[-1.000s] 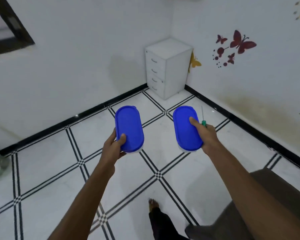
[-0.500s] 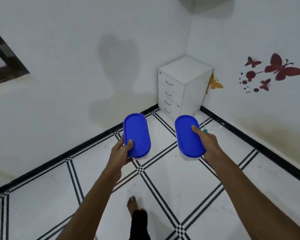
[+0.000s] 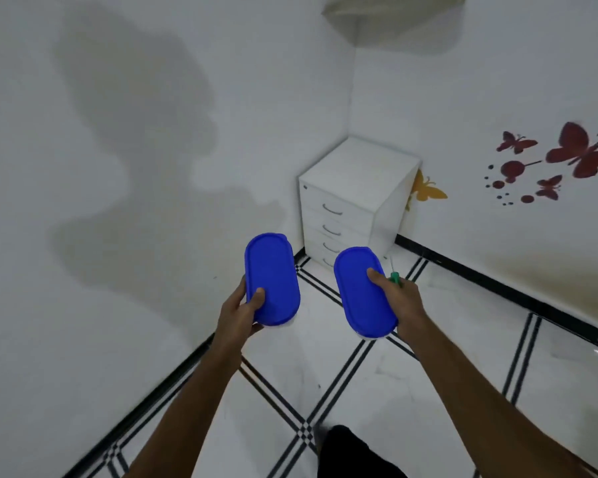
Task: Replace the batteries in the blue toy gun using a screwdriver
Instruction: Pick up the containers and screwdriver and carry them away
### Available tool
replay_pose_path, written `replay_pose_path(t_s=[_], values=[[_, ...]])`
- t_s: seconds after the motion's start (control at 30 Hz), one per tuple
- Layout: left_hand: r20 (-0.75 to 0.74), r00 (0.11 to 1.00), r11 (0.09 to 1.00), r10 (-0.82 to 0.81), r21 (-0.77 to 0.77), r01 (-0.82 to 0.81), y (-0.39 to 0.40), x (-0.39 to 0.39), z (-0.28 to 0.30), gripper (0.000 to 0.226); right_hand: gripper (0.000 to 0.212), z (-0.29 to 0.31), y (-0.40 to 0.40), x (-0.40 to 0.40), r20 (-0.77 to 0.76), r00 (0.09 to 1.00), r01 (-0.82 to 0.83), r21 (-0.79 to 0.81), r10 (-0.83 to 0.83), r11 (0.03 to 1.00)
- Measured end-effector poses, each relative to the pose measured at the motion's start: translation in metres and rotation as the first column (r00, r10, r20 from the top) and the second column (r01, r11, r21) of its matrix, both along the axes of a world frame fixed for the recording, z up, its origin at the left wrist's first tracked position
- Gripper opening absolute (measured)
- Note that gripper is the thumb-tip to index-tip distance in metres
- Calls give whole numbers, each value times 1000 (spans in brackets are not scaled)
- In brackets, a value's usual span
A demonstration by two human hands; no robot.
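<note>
No blue toy gun in sight; it may sit inside a box, but that cannot be told. The screwdriver (image 3: pixel 395 278) pokes out green from the right hand (image 3: pixel 399 301), which clamps it against a blue-lidded box (image 3: pixel 361 293). The left hand (image 3: pixel 240 310) grips a second blue-lidded box (image 3: pixel 271 279). Both are carried above the tiled floor (image 3: pixel 359 384), near the white drawer unit (image 3: pixel 353 198). The risk: that doubled right grip, where the thin tool could slip and drop.

Green-handled screwdriver (image 3: pixel 395 278) beside right blue-lidded container (image 3: pixel 361 294).
</note>
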State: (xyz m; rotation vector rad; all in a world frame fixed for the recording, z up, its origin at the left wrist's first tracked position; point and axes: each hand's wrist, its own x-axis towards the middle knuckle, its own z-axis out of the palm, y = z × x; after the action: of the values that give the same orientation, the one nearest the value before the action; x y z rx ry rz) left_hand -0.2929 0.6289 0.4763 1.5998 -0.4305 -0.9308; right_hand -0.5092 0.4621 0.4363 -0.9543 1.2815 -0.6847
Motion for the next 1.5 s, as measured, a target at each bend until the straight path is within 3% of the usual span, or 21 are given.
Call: replay_pose_path(t_s=[0.3, 0.53, 0.63, 0.73, 0.87, 1.0, 1.17, 1.5], values=[[-62, 996, 987, -62, 144, 70, -209, 142, -85, 50, 47, -107, -195, 132, -271, 954, -159, -85, 130, 984], [-69, 994, 968, -84, 233, 98, -362, 228, -171, 51, 51, -210, -356, 218, -572, 786, -390, -166, 233, 906], [-105, 992, 957, -75, 272, 101, -407, 253, -215, 51, 44, -256, -400, 250, -668, 686, -473, -110, 287, 874], [-156, 985, 942, -74, 313, 120, -442, 271, -257, 50, 57, -297, -433, 273, -733, 613, -537, -116, 293, 836], [-207, 974, 921, -87, 357, 158, -476, 289, -305, 49, 48, -336, -468, 295, -794, 550, -585, -145, 259, 798], [-223, 969, 918, -108, 352, 183, -498, 310, -335, 50, 55, -353, -492, 309, -837, 508, -627, -200, 201, 753], [-197, 962, 915, -189, 320, 245, -518, 337, -358, 52, 59, -372, -513, 319, -873, 437, -644, -136, 217, 752], [-198, 952, 911, -235, 298, 287, -500, 356, -357, 53, 50, -377, -471, 341, -865, 491, -490, -179, 100, 853]])
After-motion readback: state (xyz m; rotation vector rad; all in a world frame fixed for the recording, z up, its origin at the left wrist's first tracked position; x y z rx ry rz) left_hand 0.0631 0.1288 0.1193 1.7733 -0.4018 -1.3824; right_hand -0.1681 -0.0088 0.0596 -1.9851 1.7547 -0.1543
